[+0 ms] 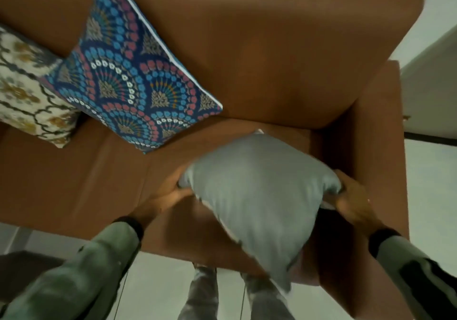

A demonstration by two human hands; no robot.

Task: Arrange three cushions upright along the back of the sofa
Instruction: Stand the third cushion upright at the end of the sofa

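A plain grey cushion (259,196) hangs in the air over the right end of the brown sofa's seat (74,183). My left hand (168,193) grips its left corner and my right hand (351,198) grips its right corner. A blue cushion with a fan pattern (131,77) leans upright against the sofa back (272,47) near the middle. At the far left a cream cushion with grey and gold pattern (27,89) also leans on the back, partly cut off by the frame edge and touching the blue one.
The sofa's right armrest (378,146) runs beside the grey cushion. A pale tiled floor (153,290) lies in front, with my legs (205,295) near the sofa's front edge. A white wall and dark skirting (430,139) stand to the right.
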